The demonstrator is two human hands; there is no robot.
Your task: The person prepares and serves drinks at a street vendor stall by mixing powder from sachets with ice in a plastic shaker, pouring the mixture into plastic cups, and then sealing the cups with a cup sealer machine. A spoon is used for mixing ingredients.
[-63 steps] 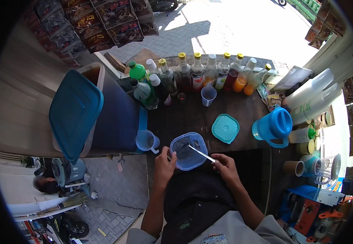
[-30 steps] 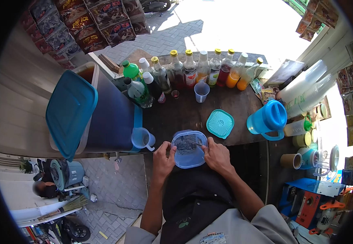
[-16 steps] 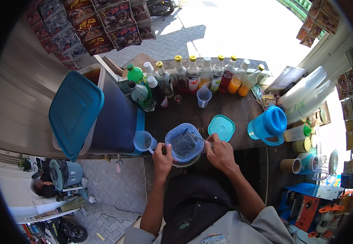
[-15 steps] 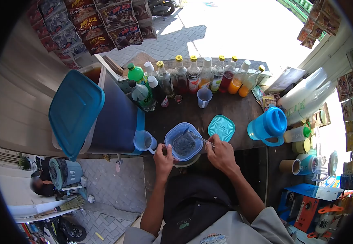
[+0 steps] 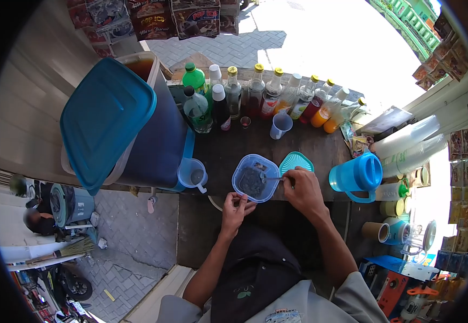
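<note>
A clear bluish plastic container (image 5: 241,163) stands at the near edge of the dark counter, with dark, jelly-like stuff (image 5: 251,182) inside. My left hand (image 5: 237,213) grips its near side, thumb near the rim and fingers curled low. In my right hand (image 5: 303,192) is the handle of a metal spoon (image 5: 274,178), whose bowl end goes into the container. A turquoise lid (image 5: 297,160) lies just behind my right hand, partly covered by it. Left of the container sits a plastic measuring cup (image 5: 185,174).
A large lidded drink box (image 5: 153,134) stands left. Bottles (image 5: 271,97) line the back, with another plastic cup (image 5: 281,125) before them. At right are a blue pitcher (image 5: 355,175) and stacked clear cups (image 5: 406,148). Sachets (image 5: 196,19) hang overhead.
The camera view has shifted. My left hand has gone from the container's left corner to its near side. The container is closer to the lid, and the spoon lies at a flatter angle.
</note>
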